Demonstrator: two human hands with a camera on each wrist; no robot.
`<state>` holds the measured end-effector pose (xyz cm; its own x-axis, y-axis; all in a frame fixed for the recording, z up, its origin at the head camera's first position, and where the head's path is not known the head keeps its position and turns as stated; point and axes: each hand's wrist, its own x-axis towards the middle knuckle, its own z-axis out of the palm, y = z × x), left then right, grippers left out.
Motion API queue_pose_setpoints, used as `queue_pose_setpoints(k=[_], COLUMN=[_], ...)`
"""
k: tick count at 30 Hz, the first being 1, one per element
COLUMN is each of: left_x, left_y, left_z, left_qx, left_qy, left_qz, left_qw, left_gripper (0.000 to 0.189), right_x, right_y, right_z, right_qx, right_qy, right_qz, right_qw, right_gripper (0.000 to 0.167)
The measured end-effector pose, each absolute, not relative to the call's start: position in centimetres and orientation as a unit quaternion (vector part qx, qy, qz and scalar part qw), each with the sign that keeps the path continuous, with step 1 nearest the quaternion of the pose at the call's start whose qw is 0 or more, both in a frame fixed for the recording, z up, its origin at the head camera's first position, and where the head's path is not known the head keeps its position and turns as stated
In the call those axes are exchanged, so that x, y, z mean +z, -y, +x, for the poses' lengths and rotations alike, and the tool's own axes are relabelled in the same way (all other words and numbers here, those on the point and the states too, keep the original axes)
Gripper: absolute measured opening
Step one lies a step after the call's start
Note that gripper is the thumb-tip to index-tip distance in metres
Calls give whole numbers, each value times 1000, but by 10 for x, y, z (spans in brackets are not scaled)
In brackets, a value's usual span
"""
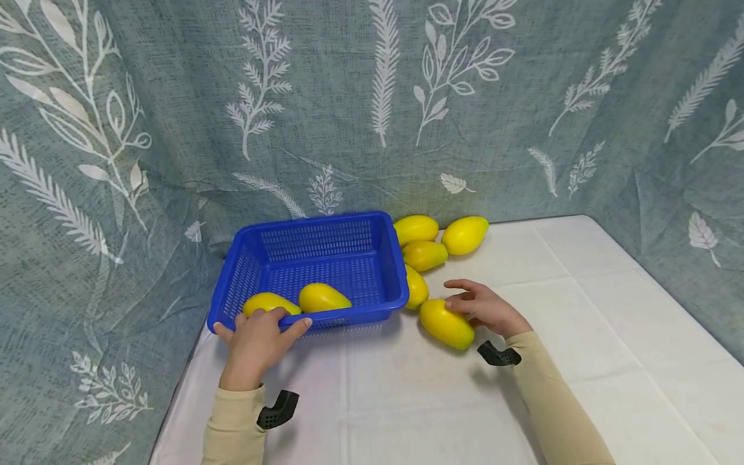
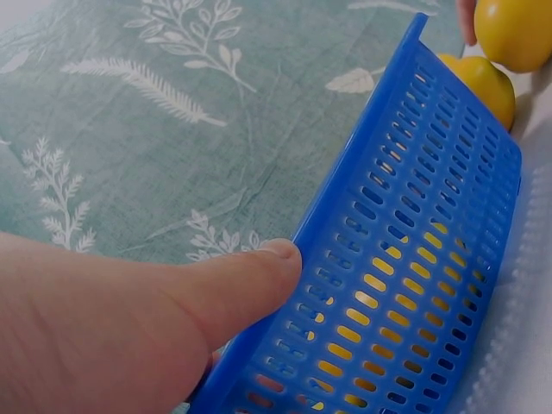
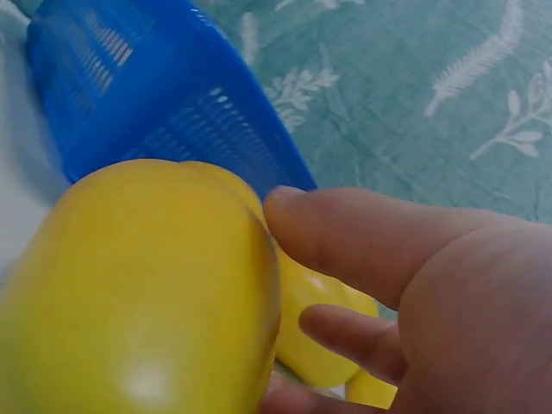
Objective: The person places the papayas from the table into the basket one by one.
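My left hand [image 1: 256, 345] grips the near rim of a blue plastic basket [image 1: 401, 278] at its left end. The thumb lies along the outside and the fingers reach over the rim. Inside the basket, by the near wall, lie two yellow mangoes, the left mango [image 1: 268, 302] partly behind my fingers and the right mango [image 1: 324, 298] beside it. My right hand [image 1: 485, 309] is at the upper right side of another mango [image 1: 444, 326] on the table. One fingertip touches this mango, and another finger extends past it. The right wrist view shows the mango [image 3: 147, 285] large and close.
Several more mangoes lie along the basket's right side, among them a far mango [image 1: 465, 236], a greenish-tipped mango [image 1: 425, 256] and a mango [image 1: 416, 288] partly behind the basket rim. A white cloth [image 1: 383, 400] covers the table. A grey-green leaf-patterned curtain [image 1: 337, 129] hangs behind it.
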<state>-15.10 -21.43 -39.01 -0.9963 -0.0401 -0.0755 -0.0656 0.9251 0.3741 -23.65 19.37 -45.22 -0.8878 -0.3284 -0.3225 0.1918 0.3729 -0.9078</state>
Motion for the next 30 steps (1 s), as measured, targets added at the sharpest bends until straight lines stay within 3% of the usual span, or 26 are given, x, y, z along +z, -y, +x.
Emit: queue_pose_setpoints(k=[10, 30], left_x=[-390, -390], left_y=[214, 214], left_z=[-151, -150], left_qx=[192, 186], left_qy=[-980, -982], left_qz=[-29, -27], left_qw=[31, 26], left_gripper=[67, 67], right_x=[-448, -450], right_y=[-182, -172], right_z=[-230, -226], right_qx=[-514, -512], right_qy=[-814, -819], right_qz=[-69, -79], right_qw=[262, 246], right_gripper=[72, 59])
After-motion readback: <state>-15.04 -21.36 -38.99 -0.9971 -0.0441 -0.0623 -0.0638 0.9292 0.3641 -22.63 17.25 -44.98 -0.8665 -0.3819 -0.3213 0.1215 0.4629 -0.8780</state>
